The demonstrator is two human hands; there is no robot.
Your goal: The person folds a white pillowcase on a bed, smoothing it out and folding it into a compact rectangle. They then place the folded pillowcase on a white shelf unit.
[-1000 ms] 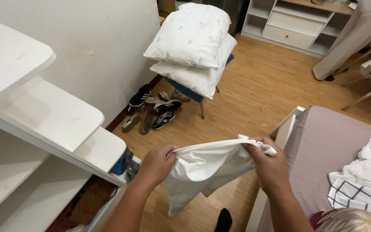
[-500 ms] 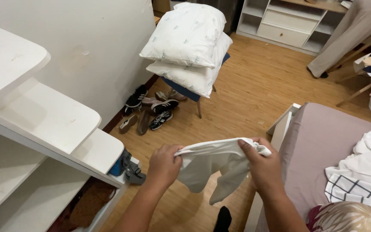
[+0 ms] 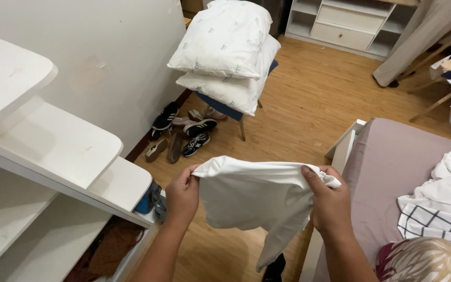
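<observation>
Head camera looks down on both bare hands holding a white cotton garment (image 3: 257, 196) stretched between them above the wooden plank floor (image 3: 309, 104). At about seven o'clock in the picture, the left hand (image 3: 182, 196) is closed on the cloth's left top corner, fingers curled over the edge and thumb behind it. At about five o'clock, the right hand (image 3: 330, 201) pinches the right top corner, thumb on the near face, with a small tuft of fabric poking out past the knuckles toward three o'clock. The top hem runs nearly level from one grip to the other, and the rest of the cloth hangs below that line, a narrow tail dropping toward six o'clock between the forearms. Toward nine o'clock stand stepped white shelves (image 3: 58, 146) against the pale wall. At twelve o'clock two white printed pillows (image 3: 225, 47) are stacked on a blue-seated stool (image 3: 230, 109), and several dark and tan shoes (image 3: 184, 133) lie on the floor beside it at eleven o'clock. At three o'clock a bed with a mauve sheet (image 3: 392, 167) carries a pile of white and checked laundry (image 3: 439, 203).
</observation>
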